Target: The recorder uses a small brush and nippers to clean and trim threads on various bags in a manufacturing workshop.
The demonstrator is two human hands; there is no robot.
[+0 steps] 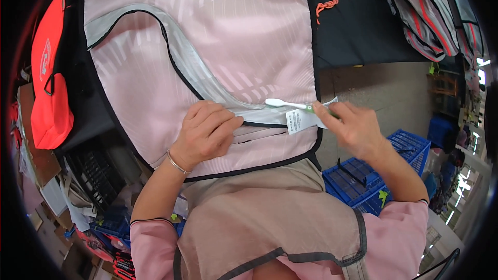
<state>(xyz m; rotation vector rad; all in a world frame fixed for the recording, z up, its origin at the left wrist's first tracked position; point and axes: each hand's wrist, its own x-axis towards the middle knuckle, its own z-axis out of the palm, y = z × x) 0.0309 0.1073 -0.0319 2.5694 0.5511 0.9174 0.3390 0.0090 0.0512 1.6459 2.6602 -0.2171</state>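
On one pink garment (218, 26): left hand (207, 132) curled, pressing; right hand (353, 124) pinching one white toothbrush (285, 103).

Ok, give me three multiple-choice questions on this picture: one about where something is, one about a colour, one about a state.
1. Where does the left hand rest?
A. on the pink garment
B. in the blue crate
C. on the red bag

2. What colour is the garment's edge binding?
A. yellow
B. black
C. white

3. What is the right hand doing?
A. hanging empty
B. gripping a toothbrush
C. holding scissors

Answers: 1 A, its fingers press the pink fabric beside the white label. 2 B, a dark line runs along the hem and curved seam. 3 B, the white brush head points toward the left hand.
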